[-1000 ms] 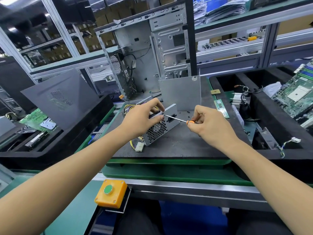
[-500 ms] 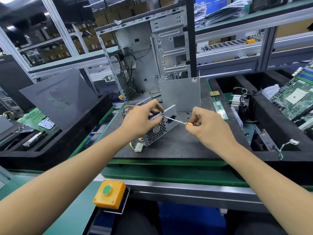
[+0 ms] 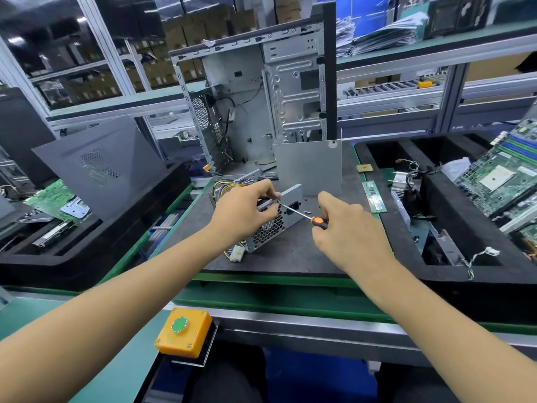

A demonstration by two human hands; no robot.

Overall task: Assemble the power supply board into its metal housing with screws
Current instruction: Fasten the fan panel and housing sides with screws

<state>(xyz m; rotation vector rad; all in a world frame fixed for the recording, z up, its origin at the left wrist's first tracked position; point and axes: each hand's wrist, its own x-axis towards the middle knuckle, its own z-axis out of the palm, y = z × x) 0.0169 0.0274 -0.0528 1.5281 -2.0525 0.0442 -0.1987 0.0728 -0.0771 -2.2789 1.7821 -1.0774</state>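
While the left hand [image 3: 244,209] curls its fingers round the metal housing [image 3: 271,225] mid-frame on the dark surface [image 3: 290,257], the right hand [image 3: 345,228] pinches a screwdriver [image 3: 305,214], tip against the housing's top edge.

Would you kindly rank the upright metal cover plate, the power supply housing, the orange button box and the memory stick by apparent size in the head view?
1. Upright metal cover plate
2. Power supply housing, partly hidden by the left hand
3. Orange button box; nearness inflates it, so its order against the housing is unsure
4. Memory stick
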